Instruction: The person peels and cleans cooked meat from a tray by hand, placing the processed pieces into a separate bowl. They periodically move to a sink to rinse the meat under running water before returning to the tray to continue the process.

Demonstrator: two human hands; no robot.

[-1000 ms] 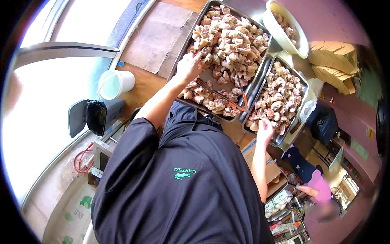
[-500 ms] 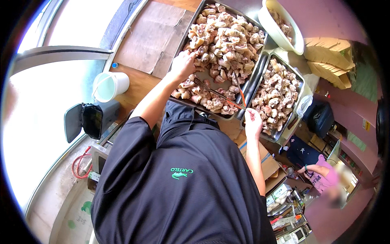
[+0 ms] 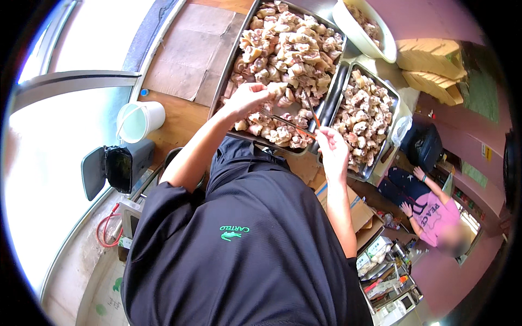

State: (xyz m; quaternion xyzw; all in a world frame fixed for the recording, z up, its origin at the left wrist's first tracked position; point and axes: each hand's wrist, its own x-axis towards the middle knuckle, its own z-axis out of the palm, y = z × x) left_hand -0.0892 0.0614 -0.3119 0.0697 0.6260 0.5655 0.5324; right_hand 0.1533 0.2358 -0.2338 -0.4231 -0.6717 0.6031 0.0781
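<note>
This looks like a food-preparation kitchen, of a shop or an eatery I cannot tell: meat pieces (image 3: 293, 49) lie heaped in a large metal tray (image 3: 235, 57) and a smaller tray (image 3: 390, 120), more sit in a white basin (image 3: 348, 32), and a white bucket (image 3: 155, 117) and a lined bin (image 3: 142, 155) stand nearby.

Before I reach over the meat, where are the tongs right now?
In the head view, the tongs are just right of centre in the upper half, spread over the larger metal tray's near right corner, orange end by the right hand.

Black shirt (image 3: 244, 271) (green chest emblem (image 3: 231, 236)), dark trousers (image 3: 239, 162)
</note>
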